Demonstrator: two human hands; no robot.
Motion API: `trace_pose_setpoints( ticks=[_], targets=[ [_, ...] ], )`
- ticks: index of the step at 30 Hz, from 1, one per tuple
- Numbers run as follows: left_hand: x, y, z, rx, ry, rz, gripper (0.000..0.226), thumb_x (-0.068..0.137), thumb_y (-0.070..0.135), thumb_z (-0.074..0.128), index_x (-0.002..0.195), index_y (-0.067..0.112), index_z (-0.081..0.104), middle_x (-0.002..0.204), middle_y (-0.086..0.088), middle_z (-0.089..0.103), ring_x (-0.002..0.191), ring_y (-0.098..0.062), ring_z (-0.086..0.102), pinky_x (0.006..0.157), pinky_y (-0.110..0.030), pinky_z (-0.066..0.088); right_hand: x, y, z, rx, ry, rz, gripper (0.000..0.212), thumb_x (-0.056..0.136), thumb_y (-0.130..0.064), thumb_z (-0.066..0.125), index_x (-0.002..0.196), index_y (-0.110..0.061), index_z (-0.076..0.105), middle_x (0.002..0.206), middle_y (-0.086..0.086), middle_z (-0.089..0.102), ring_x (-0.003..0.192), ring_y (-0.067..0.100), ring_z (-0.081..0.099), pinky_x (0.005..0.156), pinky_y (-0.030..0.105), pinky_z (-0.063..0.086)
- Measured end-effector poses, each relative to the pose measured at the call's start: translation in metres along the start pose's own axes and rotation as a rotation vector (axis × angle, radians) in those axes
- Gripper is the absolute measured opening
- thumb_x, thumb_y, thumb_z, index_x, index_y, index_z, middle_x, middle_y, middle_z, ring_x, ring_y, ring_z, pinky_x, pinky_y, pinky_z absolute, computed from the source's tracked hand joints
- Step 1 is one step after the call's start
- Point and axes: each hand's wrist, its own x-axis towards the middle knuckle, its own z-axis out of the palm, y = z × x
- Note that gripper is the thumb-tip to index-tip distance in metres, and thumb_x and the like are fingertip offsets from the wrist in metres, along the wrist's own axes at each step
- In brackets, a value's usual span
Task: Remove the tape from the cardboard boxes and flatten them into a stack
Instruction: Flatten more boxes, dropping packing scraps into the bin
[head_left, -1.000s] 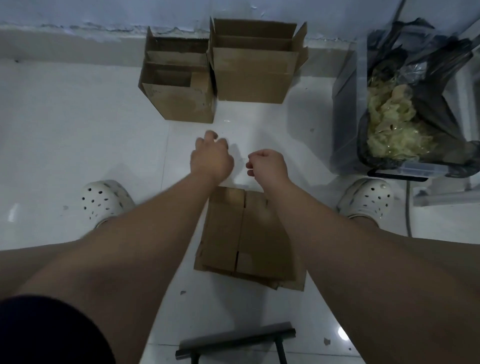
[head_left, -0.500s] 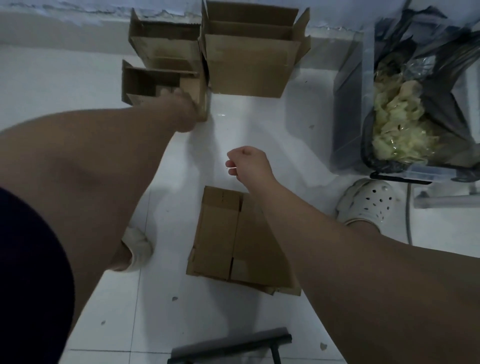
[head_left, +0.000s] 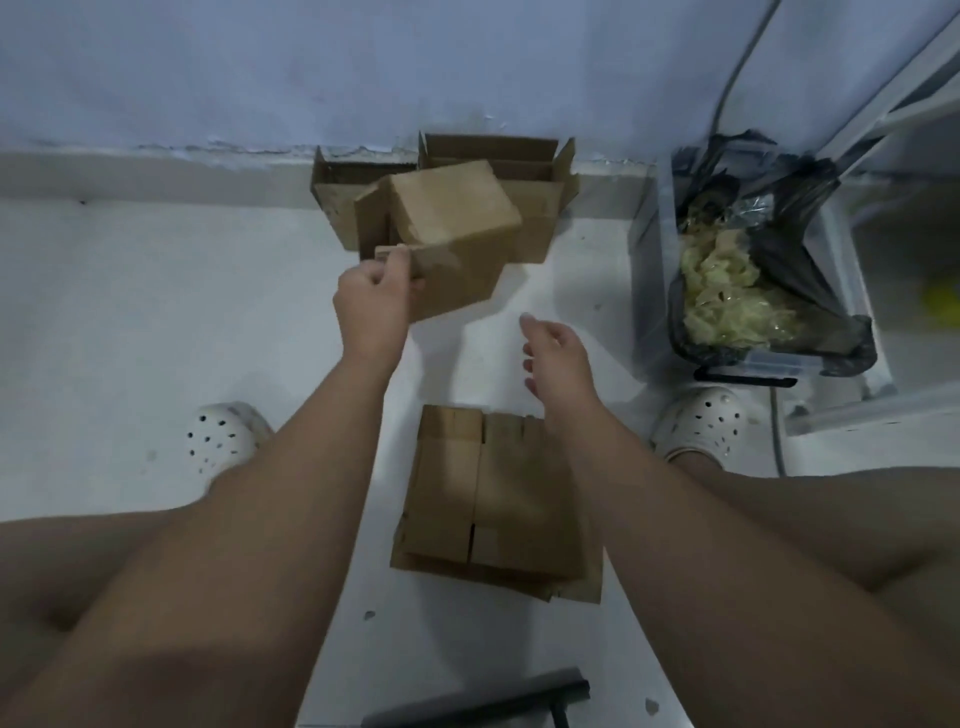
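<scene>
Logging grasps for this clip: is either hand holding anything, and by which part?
The left hand grips the tilted cardboard box by an open flap at its near edge. The right hand holds nothing, fingers relaxed.

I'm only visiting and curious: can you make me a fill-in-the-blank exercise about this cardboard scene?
The left hand grips the lifted box by its ___.
The right hand holds ___.
The bin is lined with a ___ bag.
The flattened stack lies on the ___.
Missing: flap, nothing, black, floor.
</scene>
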Motion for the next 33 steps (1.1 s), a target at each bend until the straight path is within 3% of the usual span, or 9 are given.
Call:
trace_pose_setpoints(
  ticks=[4, 9, 12, 16, 20, 24, 28, 31, 33],
  targets=[
    [-0.044, 0.019, -0.002, -0.466, -0.105, -0.221, 0.031, 0.092, 0.039, 0.055, 0.075, 0.014, 0.06, 0.053, 0.006, 0.062, 0.059, -0.017, 0.065, 0.062, -0.029, 0.053, -0.017, -0.011, -0.037, 0.392, 0.061, 0.15, 0.075, 0.082, -0.074, 0.043, 0.141, -0.027, 0.038, 0.138, 0.001, 0.045, 0.123, 0.025, 0.045, 0.101, 0.043, 0.041],
    [-0.095, -0.002, -0.013, -0.823, -0.446, -0.543, 0.041, 0.089, 0.058, 0.048, 0.089, 0.019, 0.061, 0.067, 0.002, 0.064, 0.064, -0.013, 0.063, 0.064, -0.025, 0.054, -0.038, -0.006, -0.077, 0.58, -0.097, 0.286, 0.06, 0.079, -0.065, 0.059, 0.122, -0.023, 0.055, 0.12, 0.008, 0.058, 0.109, 0.031, 0.055, 0.088, 0.049, 0.05],
    [-0.108, -0.016, -0.017, -0.686, -0.474, -0.633, 0.035, 0.092, 0.045, 0.055, 0.115, 0.02, 0.061, 0.067, 0.007, 0.065, 0.047, -0.006, 0.05, 0.053, -0.021, 0.048, -0.052, 0.003, -0.084, 0.55, -0.123, 0.334, 0.051, 0.079, -0.052, 0.067, 0.118, -0.021, 0.055, 0.116, 0.007, 0.058, 0.106, 0.032, 0.056, 0.081, 0.049, 0.053],
    [-0.108, -0.026, -0.022, -0.371, -0.383, -0.686, 0.024, 0.089, 0.037, 0.061, 0.098, 0.016, 0.067, 0.065, 0.004, 0.066, 0.054, -0.01, 0.057, 0.054, -0.024, 0.049, -0.062, 0.023, -0.087, 0.528, -0.087, 0.36, 0.033, 0.084, -0.037, 0.063, 0.109, -0.016, 0.061, 0.112, 0.01, 0.059, 0.102, 0.032, 0.057, 0.077, 0.048, 0.056],
    [-0.108, -0.042, -0.02, -0.036, -0.255, -0.477, 0.005, 0.088, 0.02, 0.054, 0.085, 0.016, 0.056, 0.082, -0.008, 0.061, 0.072, -0.024, 0.055, 0.066, -0.035, 0.048, -0.062, 0.032, -0.083, 0.4, -0.012, 0.329, 0.016, 0.083, -0.032, 0.064, 0.092, -0.021, 0.056, 0.104, 0.007, 0.057, 0.097, 0.028, 0.057, 0.074, 0.042, 0.056],
    [-0.124, -0.059, -0.013, 0.235, -0.223, -0.222, 0.018, 0.095, 0.012, 0.044, 0.102, 0.023, 0.056, 0.101, -0.002, 0.063, 0.096, -0.024, 0.059, 0.082, -0.033, 0.051, -0.052, 0.039, -0.078, 0.212, 0.055, 0.203, 0.034, 0.084, -0.025, 0.062, 0.116, -0.024, 0.053, 0.103, 0.001, 0.056, 0.089, 0.021, 0.055, 0.063, 0.032, 0.047],
    [-0.132, -0.073, -0.009, 0.545, -0.281, -0.196, 0.045, 0.103, 0.038, 0.028, 0.11, 0.009, 0.061, 0.102, -0.007, 0.062, 0.1, -0.027, 0.059, 0.076, -0.028, 0.041, -0.047, 0.054, -0.076, 0.072, 0.06, 0.126, 0.051, 0.08, -0.007, 0.061, 0.124, -0.026, 0.044, 0.105, 0.005, 0.06, 0.085, 0.021, 0.06, 0.059, 0.03, 0.047],
    [-0.132, -0.082, -0.013, 0.297, -0.387, -0.488, 0.069, 0.095, 0.062, 0.023, 0.128, 0.011, 0.056, 0.122, -0.013, 0.059, 0.113, -0.03, 0.055, 0.099, -0.037, 0.043, -0.047, 0.07, -0.075, 0.019, 0.026, 0.091, 0.046, 0.082, -0.008, 0.065, 0.119, -0.027, 0.043, 0.113, 0.006, 0.058, 0.095, 0.023, 0.061, 0.077, 0.036, 0.054],
    [-0.133, -0.089, -0.016, 0.252, -0.428, -0.536, 0.069, 0.092, 0.065, 0.03, 0.127, 0.012, 0.058, 0.122, -0.013, 0.06, 0.113, -0.029, 0.056, 0.103, -0.043, 0.043, -0.047, 0.077, -0.074, -0.024, -0.012, 0.068, 0.046, 0.084, -0.008, 0.065, 0.119, -0.026, 0.043, 0.116, 0.006, 0.056, 0.097, 0.022, 0.059, 0.076, 0.032, 0.053]
  ],
)
